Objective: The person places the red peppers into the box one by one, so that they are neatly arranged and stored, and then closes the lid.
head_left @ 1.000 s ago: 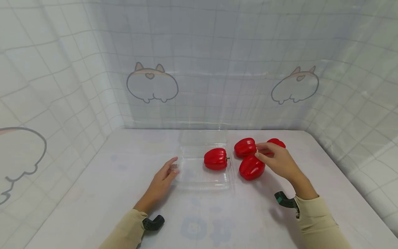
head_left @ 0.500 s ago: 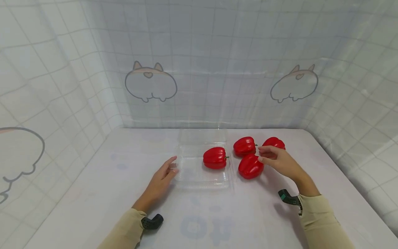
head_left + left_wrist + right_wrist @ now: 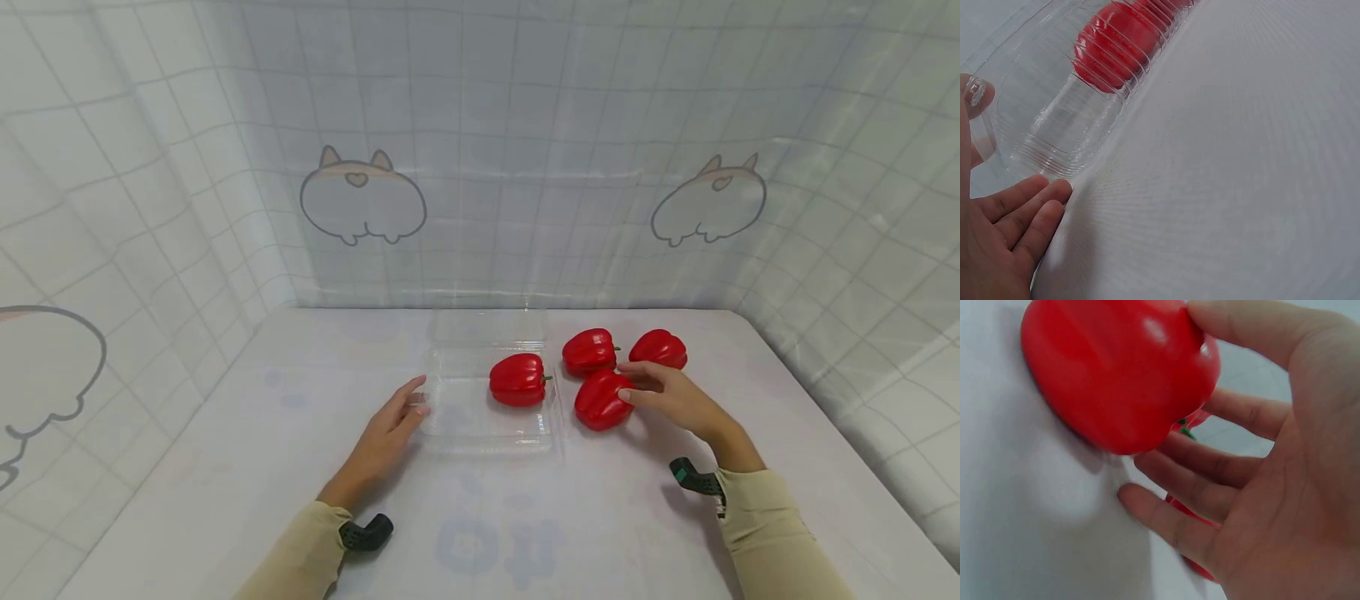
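A clear plastic clamshell box [image 3: 457,417] lies with its lid folded back, in the head view. One red bell pepper [image 3: 517,380] rests inside, stem to the right. At the box's left end is my left hand [image 3: 386,437]; fingers [image 3: 1038,215] lie extended against the plastic in the left wrist view. My right hand [image 3: 675,400] is at the nearest loose red bell pepper [image 3: 602,401]. Its thumb touches that pepper's near side, and its fingers [image 3: 1197,481] reach loosely beyond, mostly straight. The pepper sits on the table.
Two more red bell peppers, one behind the box's right side [image 3: 589,352] and one farther right [image 3: 660,348], lie on the white table [image 3: 480,508]. A grid-patterned curtain [image 3: 480,167] stands behind and along both sides.
My right hand first drew back slightly from the rear pepper, then came down and forward around the nearest loose pepper. The left hand and the box have stayed put.
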`<action>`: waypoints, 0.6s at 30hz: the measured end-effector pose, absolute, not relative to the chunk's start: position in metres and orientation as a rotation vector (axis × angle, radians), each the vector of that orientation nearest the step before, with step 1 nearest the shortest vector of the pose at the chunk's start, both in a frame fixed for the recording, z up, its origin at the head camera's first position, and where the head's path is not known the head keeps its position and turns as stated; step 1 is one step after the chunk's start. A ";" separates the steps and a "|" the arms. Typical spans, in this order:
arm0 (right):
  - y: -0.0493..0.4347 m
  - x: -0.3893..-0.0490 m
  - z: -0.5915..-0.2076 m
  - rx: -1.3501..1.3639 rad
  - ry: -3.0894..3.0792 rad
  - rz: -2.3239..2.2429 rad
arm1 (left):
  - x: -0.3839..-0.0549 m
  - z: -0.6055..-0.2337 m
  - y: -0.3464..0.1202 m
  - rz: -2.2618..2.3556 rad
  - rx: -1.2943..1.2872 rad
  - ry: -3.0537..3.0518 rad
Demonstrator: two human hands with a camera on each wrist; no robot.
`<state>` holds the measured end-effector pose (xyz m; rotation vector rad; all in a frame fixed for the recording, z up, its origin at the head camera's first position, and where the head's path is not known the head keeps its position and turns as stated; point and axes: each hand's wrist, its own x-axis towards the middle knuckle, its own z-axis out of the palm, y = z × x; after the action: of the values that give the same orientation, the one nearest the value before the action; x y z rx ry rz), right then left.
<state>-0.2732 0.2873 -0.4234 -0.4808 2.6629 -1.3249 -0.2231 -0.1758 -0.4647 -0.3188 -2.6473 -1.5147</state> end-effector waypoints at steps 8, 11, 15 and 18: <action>0.292 -0.272 -0.427 -0.490 2.620 -1.339 | -0.225 -0.465 -0.176 -1.481 -0.333 -2.638; 0.293 -0.272 -0.427 -0.486 2.595 -1.340 | -0.225 -0.465 -0.176 -1.476 -0.337 -2.642; 0.295 -0.271 -0.429 -0.496 2.552 -1.350 | -0.225 -0.466 -0.176 -1.486 -0.342 -2.643; 0.297 -0.271 -0.430 -0.506 2.511 -1.369 | -0.225 -0.467 -0.177 -1.488 -0.346 -2.638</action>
<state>-0.2712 0.2968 -0.4300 -0.5063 2.5110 -1.3692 -0.2248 -0.1765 -0.4668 -0.3458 -2.6376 -1.4880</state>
